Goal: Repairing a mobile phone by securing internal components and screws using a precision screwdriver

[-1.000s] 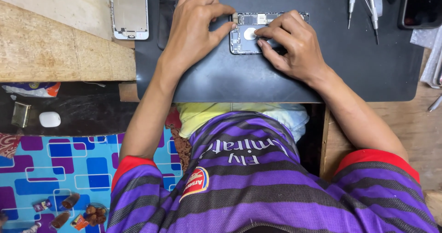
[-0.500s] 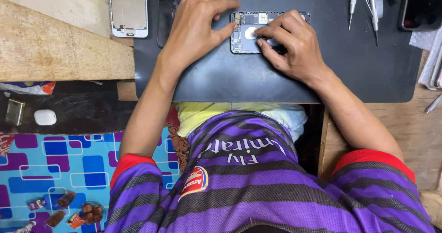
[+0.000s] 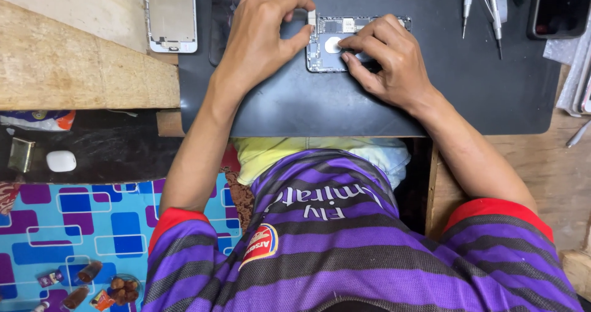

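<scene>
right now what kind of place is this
Probably a small phone-repair bench: an opened phone under both hands on a dark work mat, fine screwdrivers laid out, and a detached white screen frame nearby.

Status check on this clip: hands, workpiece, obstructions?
Left hand and right hand both on opened grey phone body. It lies flat on black mat. Nothing obstructing.

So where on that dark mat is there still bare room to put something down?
The dark mat is bare along its near edge, below both hands, and between the right hand and the tweezers and screwdrivers. It is crowded at the opened phone, which the left hand also touches.
</scene>
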